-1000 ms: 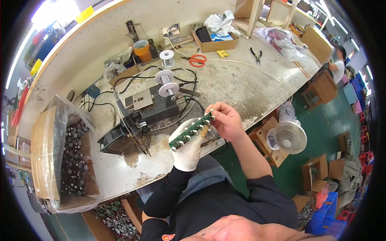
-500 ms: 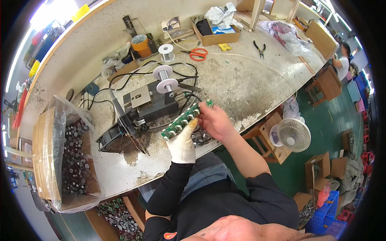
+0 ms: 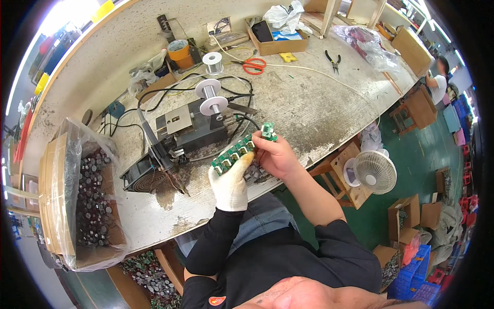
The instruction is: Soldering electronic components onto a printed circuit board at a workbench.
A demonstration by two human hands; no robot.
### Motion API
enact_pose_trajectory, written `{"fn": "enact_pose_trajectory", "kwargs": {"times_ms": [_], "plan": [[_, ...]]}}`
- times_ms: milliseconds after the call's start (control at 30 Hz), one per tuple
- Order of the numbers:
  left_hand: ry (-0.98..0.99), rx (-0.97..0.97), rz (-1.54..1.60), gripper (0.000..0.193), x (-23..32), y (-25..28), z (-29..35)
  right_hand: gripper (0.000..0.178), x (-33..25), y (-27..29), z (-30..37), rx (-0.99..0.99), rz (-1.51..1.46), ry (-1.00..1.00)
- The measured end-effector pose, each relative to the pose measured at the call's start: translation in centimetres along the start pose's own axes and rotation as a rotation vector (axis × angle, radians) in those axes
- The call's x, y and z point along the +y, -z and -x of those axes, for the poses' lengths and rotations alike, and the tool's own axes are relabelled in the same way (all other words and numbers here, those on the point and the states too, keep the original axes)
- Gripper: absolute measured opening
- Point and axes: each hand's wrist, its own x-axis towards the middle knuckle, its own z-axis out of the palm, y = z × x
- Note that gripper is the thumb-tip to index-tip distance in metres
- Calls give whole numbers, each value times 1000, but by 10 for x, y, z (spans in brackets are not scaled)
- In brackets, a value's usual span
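Note:
My left hand (image 3: 230, 184), in a white glove, is closed on a strip of green circuit boards (image 3: 233, 154) with pale parts along it. Bare, my right hand (image 3: 278, 156) pinches a small green circuit board (image 3: 268, 132) just past the strip's upper right end. The small board is tilted away from the strip's line, with a gap between them. Beneath my right hand, a pile of small metallic parts (image 3: 256, 174) shows partly on the bench edge. Beyond the strip stands a soldering station (image 3: 198, 131) with a solder wire spool (image 3: 211, 98).
A plastic-lined carton (image 3: 56, 195) of round parts stands at left, beside a black fan (image 3: 141, 177). Orange-handled scissors (image 3: 253, 66), pliers (image 3: 333, 62) and an open box (image 3: 278, 46) lie farther back. A white fan (image 3: 375, 172) sits on a stool at right.
One board at the strip's right end has come away from it and is now in my right hand, turned upward. My left hand keeps the rest of the strip.

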Motion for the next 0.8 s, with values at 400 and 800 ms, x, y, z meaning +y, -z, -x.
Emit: {"fn": "enact_pose_trajectory", "kwargs": {"times_ms": [400, 800], "plan": [[34, -50, -60, 25, -4, 3, -9, 13, 0, -10, -2, 33, 0, -11], [96, -65, 175, 25, -4, 7, -17, 25, 1, -1, -12, -35, -244, -173]]}}
